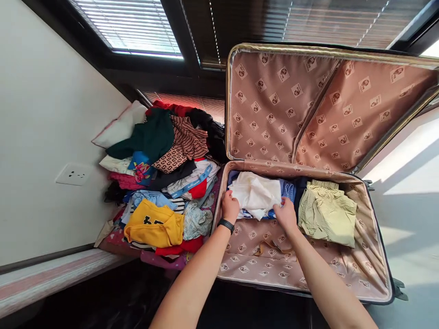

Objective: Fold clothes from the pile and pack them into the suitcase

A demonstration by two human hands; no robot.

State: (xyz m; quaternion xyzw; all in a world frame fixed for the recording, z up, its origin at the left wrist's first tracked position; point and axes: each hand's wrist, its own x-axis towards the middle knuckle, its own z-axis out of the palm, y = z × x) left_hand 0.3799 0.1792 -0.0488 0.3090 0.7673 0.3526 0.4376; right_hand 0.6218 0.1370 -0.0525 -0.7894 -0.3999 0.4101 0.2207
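An open suitcase [370, 269] with pink patterned lining lies before me, its lid [308, 100] raised against the window. Inside, a white folded garment [255, 192] rests on blue clothes at the back left. My left hand [229, 205], with a dark band on its wrist, grips the garment's left edge. My right hand [285, 214] pinches its right front corner. A folded pale green garment [327, 212] lies to the right of it in the case.
A loose heap of clothes [161, 183] sits left of the suitcase, with a yellow shirt [154, 226] at the front and a white pillow [120, 125] behind. A wall with a socket [73, 174] stands at left. Blinds [130, 25] cover the windows.
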